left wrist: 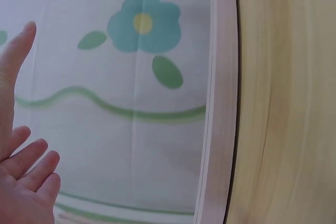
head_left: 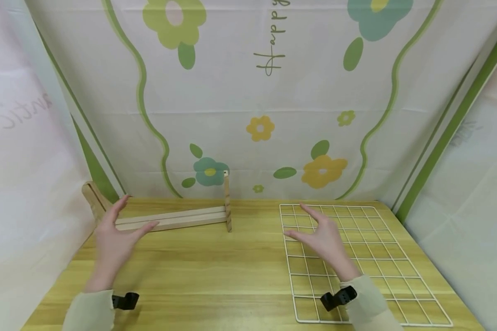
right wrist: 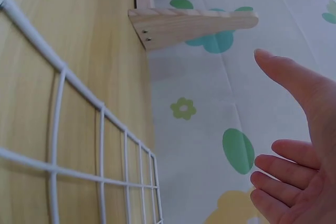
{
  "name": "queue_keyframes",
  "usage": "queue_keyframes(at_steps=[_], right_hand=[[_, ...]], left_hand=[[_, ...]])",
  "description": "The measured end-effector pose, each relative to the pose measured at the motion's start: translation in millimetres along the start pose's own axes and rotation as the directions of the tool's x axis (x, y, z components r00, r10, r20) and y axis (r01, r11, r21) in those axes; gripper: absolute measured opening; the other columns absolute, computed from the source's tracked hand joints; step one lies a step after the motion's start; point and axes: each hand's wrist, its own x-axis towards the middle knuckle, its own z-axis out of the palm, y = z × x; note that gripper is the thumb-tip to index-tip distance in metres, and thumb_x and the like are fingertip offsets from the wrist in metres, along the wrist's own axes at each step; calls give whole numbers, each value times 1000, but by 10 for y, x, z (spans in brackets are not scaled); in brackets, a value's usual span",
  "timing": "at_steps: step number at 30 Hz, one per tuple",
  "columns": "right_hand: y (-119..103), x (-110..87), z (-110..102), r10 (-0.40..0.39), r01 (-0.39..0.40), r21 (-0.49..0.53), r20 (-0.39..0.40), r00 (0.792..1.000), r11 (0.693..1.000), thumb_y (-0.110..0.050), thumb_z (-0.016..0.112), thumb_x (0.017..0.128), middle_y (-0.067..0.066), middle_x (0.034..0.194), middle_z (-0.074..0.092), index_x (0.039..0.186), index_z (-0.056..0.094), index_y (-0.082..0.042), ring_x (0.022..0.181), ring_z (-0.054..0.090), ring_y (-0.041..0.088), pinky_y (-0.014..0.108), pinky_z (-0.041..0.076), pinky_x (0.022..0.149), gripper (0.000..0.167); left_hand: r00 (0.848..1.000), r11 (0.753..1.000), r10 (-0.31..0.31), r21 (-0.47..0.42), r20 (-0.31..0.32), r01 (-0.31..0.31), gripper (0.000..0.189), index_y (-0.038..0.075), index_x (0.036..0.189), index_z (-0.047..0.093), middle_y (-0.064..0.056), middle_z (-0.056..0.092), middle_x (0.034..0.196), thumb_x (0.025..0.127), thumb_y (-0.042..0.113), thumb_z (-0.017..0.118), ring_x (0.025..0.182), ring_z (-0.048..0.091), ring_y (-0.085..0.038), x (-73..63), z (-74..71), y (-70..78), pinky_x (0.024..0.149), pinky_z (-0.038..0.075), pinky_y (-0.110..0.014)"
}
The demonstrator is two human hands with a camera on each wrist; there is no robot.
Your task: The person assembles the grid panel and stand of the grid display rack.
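My left hand (head_left: 115, 239) is held in the air before a wooden rack (head_left: 182, 219), its thumb and fingers spread apart with nothing between them. The rack has a long grooved base bar and an upright wooden end piece (right wrist: 194, 24) at each end; screw heads show on one of them. My right hand (head_left: 325, 239) hovers over the left part of a white wire grid panel (head_left: 358, 242), thumb spread away from the fingers, holding nothing. In the right wrist view, its fingers (right wrist: 286, 174) are apart from the grid.
A wood-grain table (head_left: 215, 276) lies under the rack and the grid. A flower-printed cloth (head_left: 248, 92) hangs behind the table, with more cloth at the left and right sides. Black wrist straps (head_left: 126, 301) sit over light sleeves.
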Motion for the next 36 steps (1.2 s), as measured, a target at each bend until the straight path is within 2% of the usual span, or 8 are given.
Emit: queue_keyframes(at_steps=[10,13,16,21,25,28,31,36], right_hand=[[199,-46,-44,-37,37,-59,2,999,998,-51,92,71,16,145,55,147,55,-8,132,49,43,60,45,103,95],[254,-76,-67,-28,28,-85,0,1000,996,-54,90,71,20,135,62,146,56,-7,85,68,31,50,57,84,95],[313,-121,-95,25,-24,-83,13,1000,996,-56,89,72,23,111,70,145,57,-6,44,39,11,34,52,55,94],[430,-196,-153,103,-102,-49,37,994,994,-51,90,73,12,62,60,146,55,-5,39,20,4,25,34,38,94],[579,-251,-247,132,-130,-45,41,990,990,-48,91,74,14,75,68,147,53,-3,40,20,6,25,36,39,94],[681,-286,-336,140,-138,-50,41,989,989,-49,89,76,25,127,64,147,52,-1,43,35,13,35,52,58,94],[769,-327,-435,161,-160,-35,54,985,987,-48,88,78,26,147,49,148,50,2,87,66,38,58,51,93,94],[957,-382,-604,197,-196,-15,74,978,980,-46,84,84,26,150,45,149,45,6,137,35,55,68,34,107,92]], left_hand=[[976,989,-147,-15,-162,146,89,16,152,49,-4,50,152,75,15,94,142,41,-18,57,-368,-165,117,31,-32],[968,983,-182,-36,-174,179,88,18,152,48,-3,49,153,77,17,93,142,41,-17,70,-420,-210,118,30,-32],[963,978,-207,-45,-170,202,88,20,154,46,-2,48,153,78,18,92,141,41,-16,84,-451,-249,118,31,-32],[964,972,-236,-30,-126,234,96,22,160,35,2,38,160,81,23,90,145,35,-14,160,-522,-339,119,28,-31],[965,966,-258,4,-52,258,102,22,163,24,1,27,165,84,30,88,149,27,-19,246,-554,-403,120,25,-35],[961,961,-278,8,-7,278,104,23,164,19,1,21,167,86,34,85,151,23,-22,296,-555,-440,121,23,-36],[956,956,-293,0,0,293,103,22,164,18,1,20,167,87,35,84,151,23,-22,340,-556,-486,120,22,-29],[950,950,-311,-10,-13,311,99,21,164,19,-1,21,167,89,36,82,150,24,-21,421,-569,-545,117,23,-20]])
